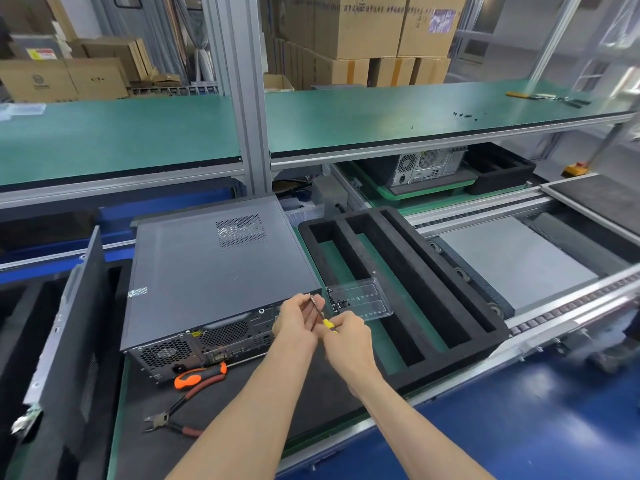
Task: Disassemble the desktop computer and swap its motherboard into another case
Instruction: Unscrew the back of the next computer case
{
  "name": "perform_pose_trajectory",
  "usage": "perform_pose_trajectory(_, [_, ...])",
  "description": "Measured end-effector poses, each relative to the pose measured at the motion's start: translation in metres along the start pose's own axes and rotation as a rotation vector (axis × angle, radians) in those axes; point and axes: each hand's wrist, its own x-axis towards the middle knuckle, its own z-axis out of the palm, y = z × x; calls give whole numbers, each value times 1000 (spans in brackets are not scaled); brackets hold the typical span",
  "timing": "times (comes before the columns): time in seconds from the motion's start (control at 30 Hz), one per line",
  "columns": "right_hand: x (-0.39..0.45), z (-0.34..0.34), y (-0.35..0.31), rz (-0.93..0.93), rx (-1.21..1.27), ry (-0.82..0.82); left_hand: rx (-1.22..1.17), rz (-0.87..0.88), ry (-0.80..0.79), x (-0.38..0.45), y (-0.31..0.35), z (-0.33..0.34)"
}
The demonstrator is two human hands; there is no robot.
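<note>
A dark grey desktop computer case [207, 268] lies on its side on a black foam mat, rear panel with fans and ports toward me. At its near right corner my left hand [298, 320] pinches the metal shaft of a small screwdriver [322, 315] near its tip. My right hand [346, 336] grips the screwdriver's yellow handle. A clear plastic tray [367, 301] with several small black screws sits just right of the case. A detached dark side panel [74, 337] stands upright at the left.
An orange-handled screwdriver [199, 375] and red-handled cutters [173, 419] lie on the mat in front of the case. A black foam insert [412, 289] with long slots lies to the right. A second computer [427, 166] sits under the green shelf [381, 116]. Conveyor rails run along the right.
</note>
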Motion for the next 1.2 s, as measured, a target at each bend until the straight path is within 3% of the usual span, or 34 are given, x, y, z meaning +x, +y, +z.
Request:
perform_pose_trajectory(0.27, [-1,-3,-1,7,-4,5,48,1,0,5,2,-5])
perform_pose_trajectory(0.4, [2,-3,0,-33,-37,30,151,260,148,12,-11,-8])
perform_pose_trajectory(0.73, [2,-6,0,-15,-26,11,418,590,-21,19,-21,-26])
perform_pose_trajectory(1.2, [1,-7,-2,-75,-127,25,565,683,-17,22,-19,-32])
